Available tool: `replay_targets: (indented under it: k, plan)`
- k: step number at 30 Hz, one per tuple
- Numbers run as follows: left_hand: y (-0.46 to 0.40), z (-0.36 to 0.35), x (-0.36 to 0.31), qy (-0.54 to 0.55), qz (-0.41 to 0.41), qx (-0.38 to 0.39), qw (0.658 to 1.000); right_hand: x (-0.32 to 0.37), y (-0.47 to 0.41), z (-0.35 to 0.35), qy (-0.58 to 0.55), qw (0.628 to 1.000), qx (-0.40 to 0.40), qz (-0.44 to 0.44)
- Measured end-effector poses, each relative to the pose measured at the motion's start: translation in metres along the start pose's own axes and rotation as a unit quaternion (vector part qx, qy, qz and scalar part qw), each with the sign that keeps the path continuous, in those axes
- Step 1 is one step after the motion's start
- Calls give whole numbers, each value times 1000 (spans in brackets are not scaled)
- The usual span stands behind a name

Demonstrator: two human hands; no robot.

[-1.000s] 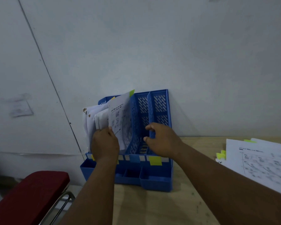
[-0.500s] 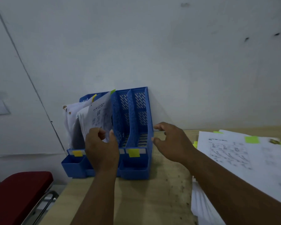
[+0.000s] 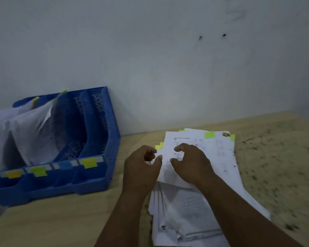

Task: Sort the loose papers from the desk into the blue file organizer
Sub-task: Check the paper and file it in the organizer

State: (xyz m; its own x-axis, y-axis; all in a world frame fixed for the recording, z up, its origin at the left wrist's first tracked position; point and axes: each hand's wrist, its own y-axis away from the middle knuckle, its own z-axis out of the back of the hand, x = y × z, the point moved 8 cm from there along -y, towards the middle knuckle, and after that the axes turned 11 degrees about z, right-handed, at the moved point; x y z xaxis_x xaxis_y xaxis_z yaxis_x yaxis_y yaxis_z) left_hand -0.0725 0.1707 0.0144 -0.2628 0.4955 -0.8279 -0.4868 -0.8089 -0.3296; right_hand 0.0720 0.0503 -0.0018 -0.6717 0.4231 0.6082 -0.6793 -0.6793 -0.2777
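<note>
The blue file organizer (image 3: 96,177) stands at the desk's left against the wall. White sheets (image 3: 30,132) with yellow and green tabs lean in its left slots; the two right slots show only their blue walls. A stack of loose papers (image 3: 219,157) with green sticky tabs lies to the organizer's right. Both hands are over the stack's left part. My left hand (image 3: 141,170) is at the top sheet's left edge, fingers loosely curled, thumb by the paper. My right hand (image 3: 191,164) is on the top sheet, fingers curved, nothing gripped.
The wooden desk (image 3: 275,148) has dark specks and runs right of the stack. A pale wall (image 3: 168,59) stands directly behind the organizer and the papers. Yellow and green labels (image 3: 88,163) mark the organizer's front trays.
My left hand let go of the sheet in the organizer and came right to the paper stack. My right hand left the organizer's side and reached the stack. The view swung right.
</note>
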Motion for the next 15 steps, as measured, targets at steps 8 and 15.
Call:
replay_targets:
  k: [8, 15]
  plan:
    - [6, -59, 31, -45, 84, 90, 991, -48, 10, 9, 80, 996, -21, -34]
    - [5, -62, 38, -62, 76, 81, 992, -64, 7, 0, 129, 987, 2, -98]
